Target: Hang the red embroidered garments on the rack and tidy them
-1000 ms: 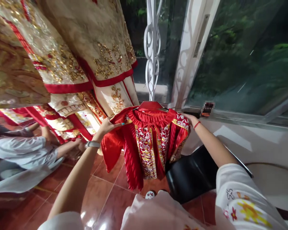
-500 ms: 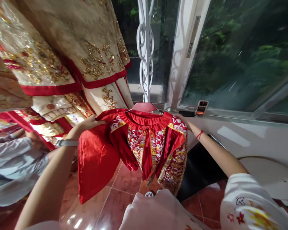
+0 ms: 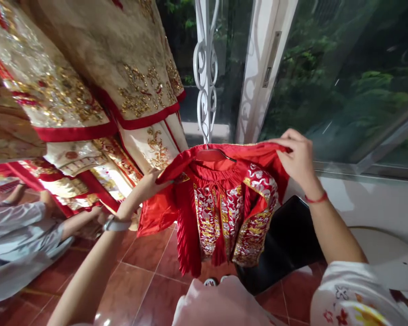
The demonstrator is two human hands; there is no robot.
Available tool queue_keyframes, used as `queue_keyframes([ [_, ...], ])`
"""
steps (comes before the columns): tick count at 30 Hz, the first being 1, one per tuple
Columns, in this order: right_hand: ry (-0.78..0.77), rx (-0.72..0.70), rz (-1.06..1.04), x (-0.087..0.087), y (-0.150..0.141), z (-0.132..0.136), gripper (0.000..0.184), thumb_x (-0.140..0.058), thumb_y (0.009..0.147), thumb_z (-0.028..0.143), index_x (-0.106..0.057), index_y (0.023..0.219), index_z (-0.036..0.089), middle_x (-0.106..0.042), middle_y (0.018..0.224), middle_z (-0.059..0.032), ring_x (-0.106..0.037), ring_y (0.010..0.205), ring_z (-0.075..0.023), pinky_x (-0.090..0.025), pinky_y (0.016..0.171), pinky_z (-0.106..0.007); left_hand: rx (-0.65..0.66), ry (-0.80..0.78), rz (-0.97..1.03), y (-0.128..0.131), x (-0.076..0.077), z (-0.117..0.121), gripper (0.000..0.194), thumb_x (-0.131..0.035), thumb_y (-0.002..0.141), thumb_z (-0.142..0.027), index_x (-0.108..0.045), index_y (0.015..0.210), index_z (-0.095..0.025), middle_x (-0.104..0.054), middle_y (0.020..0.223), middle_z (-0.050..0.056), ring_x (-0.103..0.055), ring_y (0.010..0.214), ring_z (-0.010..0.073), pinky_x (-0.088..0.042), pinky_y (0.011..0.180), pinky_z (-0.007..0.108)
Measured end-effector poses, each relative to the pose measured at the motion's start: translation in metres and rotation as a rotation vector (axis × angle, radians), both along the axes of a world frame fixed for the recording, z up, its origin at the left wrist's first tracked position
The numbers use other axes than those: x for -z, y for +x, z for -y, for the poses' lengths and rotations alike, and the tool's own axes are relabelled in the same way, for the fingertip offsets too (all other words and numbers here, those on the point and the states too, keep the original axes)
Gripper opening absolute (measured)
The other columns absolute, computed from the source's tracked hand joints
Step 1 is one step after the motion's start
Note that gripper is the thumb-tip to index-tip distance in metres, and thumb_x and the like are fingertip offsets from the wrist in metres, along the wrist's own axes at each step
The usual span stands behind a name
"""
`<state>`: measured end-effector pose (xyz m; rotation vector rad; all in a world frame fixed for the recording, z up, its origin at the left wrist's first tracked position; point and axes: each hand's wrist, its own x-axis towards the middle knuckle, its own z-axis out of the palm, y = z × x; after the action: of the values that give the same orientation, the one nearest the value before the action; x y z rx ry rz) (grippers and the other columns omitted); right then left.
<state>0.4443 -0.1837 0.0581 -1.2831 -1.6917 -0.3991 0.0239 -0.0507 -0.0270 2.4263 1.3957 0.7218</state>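
A red costume top [image 3: 207,213], embroidered in gold and silver, hangs in front of me on a hanger [image 3: 209,155]. It has a gathered neckline, and a tassel dangles at its front. Behind its shoulders spreads a plain red cloth panel [image 3: 156,217], stretched between my hands. My left hand [image 3: 149,183] is closed on the panel's left edge. At the other end, my right hand [image 3: 297,154] pinches the upper right corner, raised in front of the window. The hanger's hook meets the foot of a white scrolled metal stand [image 3: 206,86].
Large cream garments [image 3: 139,68] with gold beading and red hems hang at the left. Low at the far left a person in pale clothes [image 3: 17,231] crouches. A black panel-like object [image 3: 285,240] lies at the right, near a white round object [image 3: 384,258] by the wall.
My right hand has risen from beside the costume's right shoulder, drawing the red panel out behind the hanger. My left hand has shifted right, and the panel's left end hangs less low.
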Motion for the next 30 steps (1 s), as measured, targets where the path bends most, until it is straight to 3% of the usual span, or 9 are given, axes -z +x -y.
queue_keyframes([
  [2, -0.061, -0.017, 0.059, 0.012, -0.027, 0.035, 0.046, -0.049, 0.077, 0.002, -0.077, 0.107, 0.024, -0.062, 0.081, -0.0026, -0.06, 0.074, -0.017, -0.051, 0.065, -0.028, 0.07, -0.029, -0.019, 0.008, 0.013, 0.021, 0.045, -0.053, 0.084, -0.052, -0.068, 0.108, -0.017, -0.071, 0.1, 0.01, -0.066, 0.086, 0.0262, -0.053, 0.082, 0.036],
  [5, -0.189, 0.003, 0.116, 0.057, -0.058, 0.065, 0.061, -0.046, 0.079, 0.0, -0.067, 0.131, 0.025, -0.07, 0.104, -0.0054, -0.067, 0.09, -0.02, -0.058, 0.08, -0.033, 0.072, -0.077, 0.008, 0.023, 0.025, 0.044, 0.047, -0.041, 0.092, -0.048, -0.063, 0.12, -0.017, -0.074, 0.101, 0.011, -0.069, 0.086, 0.0277, -0.053, 0.082, 0.038],
  [10, -0.327, 0.171, 0.211, 0.132, -0.039, 0.016, 0.064, -0.044, 0.083, 0.0, -0.063, 0.138, 0.025, -0.073, 0.105, -0.0083, -0.069, 0.087, -0.0211, -0.057, 0.083, -0.032, 0.016, -0.018, 0.046, 0.039, 0.022, 0.045, 0.056, -0.035, 0.095, -0.039, -0.054, 0.139, -0.011, -0.076, 0.097, 0.013, -0.071, 0.086, 0.0277, -0.054, 0.08, 0.035],
  [14, -0.408, 0.172, 0.181, 0.097, 0.008, -0.046, 0.055, -0.046, 0.08, -0.001, -0.073, 0.123, 0.019, -0.074, 0.09, -0.0088, -0.067, 0.078, -0.0205, -0.054, 0.078, -0.032, -0.121, 0.076, -0.079, 0.038, -0.007, 0.039, 0.06, -0.039, 0.091, -0.027, -0.045, 0.151, -0.017, -0.076, 0.097, 0.01, -0.073, 0.09, 0.0277, -0.054, 0.082, 0.034],
  [18, -0.244, 0.094, -0.052, 0.045, 0.01, -0.034, 0.045, -0.053, 0.078, 0.003, -0.076, 0.115, 0.014, -0.07, 0.077, -0.0036, -0.062, 0.07, -0.0174, -0.05, 0.068, -0.029, -0.271, 0.227, -0.124, 0.039, -0.027, 0.054, 0.06, -0.04, 0.091, -0.021, -0.046, 0.151, -0.021, -0.075, 0.095, 0.011, -0.072, 0.081, 0.0264, -0.055, 0.076, 0.036],
  [20, -0.208, 0.058, -0.144, 0.058, -0.015, -0.006, 0.05, -0.054, 0.079, 0.004, -0.072, 0.124, 0.017, -0.068, 0.074, -0.0006, -0.061, 0.067, -0.0162, -0.05, 0.065, -0.027, -0.302, 0.228, -0.099, 0.052, -0.014, 0.07, 0.064, -0.042, 0.09, -0.021, -0.041, 0.154, -0.022, -0.075, 0.097, 0.011, -0.071, 0.074, 0.0256, -0.055, 0.071, 0.036],
  [22, -0.26, 0.032, -0.214, 0.096, -0.051, 0.014, 0.051, -0.052, 0.079, 0.004, -0.071, 0.124, 0.019, -0.068, 0.072, -0.0006, -0.062, 0.064, -0.0172, -0.051, 0.061, -0.028, -0.281, 0.145, -0.086, 0.074, 0.013, 0.084, 0.073, -0.043, 0.087, -0.019, -0.03, 0.159, -0.019, -0.074, 0.101, 0.014, -0.068, 0.063, 0.0232, -0.054, 0.065, 0.035],
  [26, -0.353, -0.003, -0.281, 0.168, -0.096, 0.003, 0.068, -0.047, 0.078, 0.0, -0.059, 0.141, 0.022, -0.073, 0.088, -0.006, -0.067, 0.075, -0.0209, -0.057, 0.074, -0.033, -0.178, 0.025, 0.036, 0.113, 0.065, 0.087, 0.083, -0.04, 0.088, -0.018, -0.003, 0.161, -0.007, -0.061, 0.13, 0.029, -0.064, 0.059, 0.0192, -0.051, 0.062, 0.034],
  [30, -0.382, -0.054, -0.306, 0.168, -0.068, -0.014, 0.071, -0.056, 0.083, 0.01, -0.045, 0.152, 0.022, -0.071, 0.094, -0.0061, -0.064, 0.074, -0.0195, -0.058, 0.078, -0.037, -0.017, 0.042, 0.259, 0.08, 0.07, 0.055, 0.07, -0.042, 0.096, -0.033, -0.02, 0.16, -0.016, -0.062, 0.128, 0.019, -0.066, 0.079, 0.0212, -0.055, 0.078, 0.039],
])
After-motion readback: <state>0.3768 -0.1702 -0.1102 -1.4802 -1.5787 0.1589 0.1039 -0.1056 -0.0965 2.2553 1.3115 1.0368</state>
